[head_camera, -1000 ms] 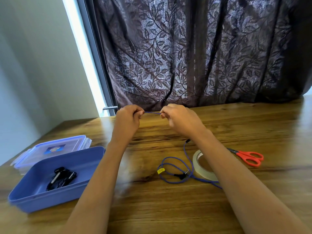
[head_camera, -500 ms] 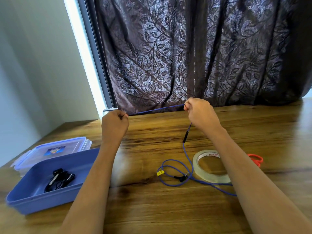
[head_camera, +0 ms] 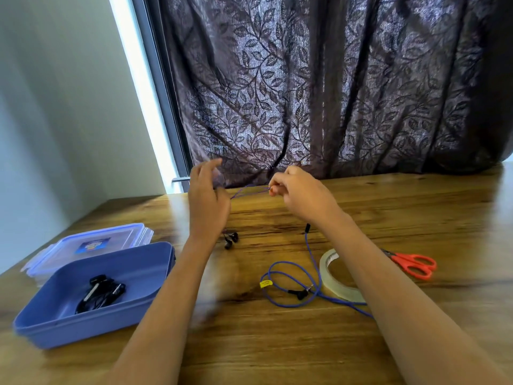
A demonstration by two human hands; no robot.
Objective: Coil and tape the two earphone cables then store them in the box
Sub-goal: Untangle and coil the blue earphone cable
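A: Desk, one. Blue box, one, holding the coiled black earphones. Changes?

B: Left hand: clenched half a second ago, fingers now spread. Right hand: pinches two strands of the blue earphone cable. Earbuds: dropped beside the left wrist. Judged: coiling barely begun; taping and storing pending.

The left hand hovers, fingers spread; the right hand pinches, fingers curled.
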